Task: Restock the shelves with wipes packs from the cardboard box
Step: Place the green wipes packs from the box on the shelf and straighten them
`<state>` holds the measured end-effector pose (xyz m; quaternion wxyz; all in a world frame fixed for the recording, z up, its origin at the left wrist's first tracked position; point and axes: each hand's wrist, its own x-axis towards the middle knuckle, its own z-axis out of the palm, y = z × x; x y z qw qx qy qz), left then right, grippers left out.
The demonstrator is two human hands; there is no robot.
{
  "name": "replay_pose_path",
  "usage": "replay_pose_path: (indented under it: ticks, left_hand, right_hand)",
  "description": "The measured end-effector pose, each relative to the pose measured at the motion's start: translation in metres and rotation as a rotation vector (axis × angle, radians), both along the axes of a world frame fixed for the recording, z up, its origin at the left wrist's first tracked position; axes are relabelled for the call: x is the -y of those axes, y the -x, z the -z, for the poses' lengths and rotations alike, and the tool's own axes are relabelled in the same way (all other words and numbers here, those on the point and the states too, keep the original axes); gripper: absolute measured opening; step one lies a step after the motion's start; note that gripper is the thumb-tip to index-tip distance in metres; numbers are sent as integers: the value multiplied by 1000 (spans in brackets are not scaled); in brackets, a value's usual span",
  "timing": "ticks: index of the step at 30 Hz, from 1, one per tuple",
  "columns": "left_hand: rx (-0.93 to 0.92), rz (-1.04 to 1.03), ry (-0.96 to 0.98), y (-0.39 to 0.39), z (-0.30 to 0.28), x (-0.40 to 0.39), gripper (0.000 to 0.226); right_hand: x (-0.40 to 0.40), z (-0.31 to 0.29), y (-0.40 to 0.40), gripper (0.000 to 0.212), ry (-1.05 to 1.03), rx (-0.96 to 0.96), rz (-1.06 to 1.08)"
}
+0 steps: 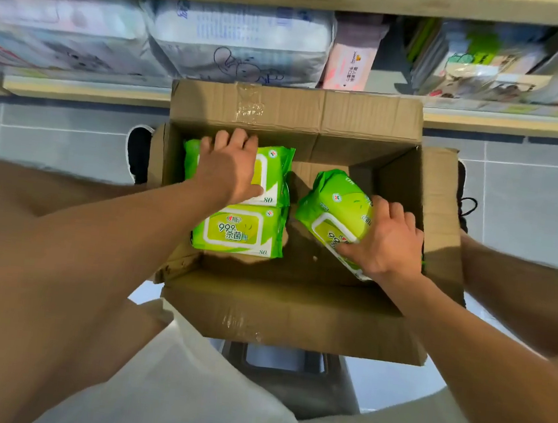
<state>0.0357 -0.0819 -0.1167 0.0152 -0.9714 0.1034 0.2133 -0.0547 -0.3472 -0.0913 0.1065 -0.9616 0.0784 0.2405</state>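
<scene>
The person is reaching into the open brown cardboard box (280, 315) on the grey tiled floor (54, 139). The left hand (229, 166) is curling its grip over the far green plastic wipes pack (276, 173), lying flat above a second flat pack (239, 229). The right hand (386, 240) is gripping a tilted third pack (335, 205). Lifting each straight up should be clearing the raised flaps. The crowded wooden shelf (87, 88) is showing a narrow gap beside a pink packet (349, 65).
</scene>
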Motion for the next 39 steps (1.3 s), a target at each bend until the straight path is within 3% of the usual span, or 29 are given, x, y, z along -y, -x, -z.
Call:
replay_pose_path:
  ticks: [3, 9, 14, 22, 30, 39]
  left_hand:
    - [49, 78, -102, 17, -8, 10, 84]
    - [-56, 237, -16, 50, 4, 0, 98]
    - [-81, 235, -49, 42, 2, -23, 125]
    - [-69, 207, -76, 51, -15, -16, 120]
    - [52, 47, -2, 48, -89, -24, 118]
    - [263, -168, -4, 66, -197, -105, 119]
  right_hand:
    - [-4, 5, -2, 101, -5, 19, 57]
    - [-11, 9, -9, 97, -9, 73, 78]
    - [-16, 5, -7, 96, -31, 100, 73]
    - [-22, -15, -5, 98, -64, 170, 102]
    - [-24, -65, -17, 96, -116, 359, 81]
    - [-79, -143, -45, 94, -196, 546, -65]
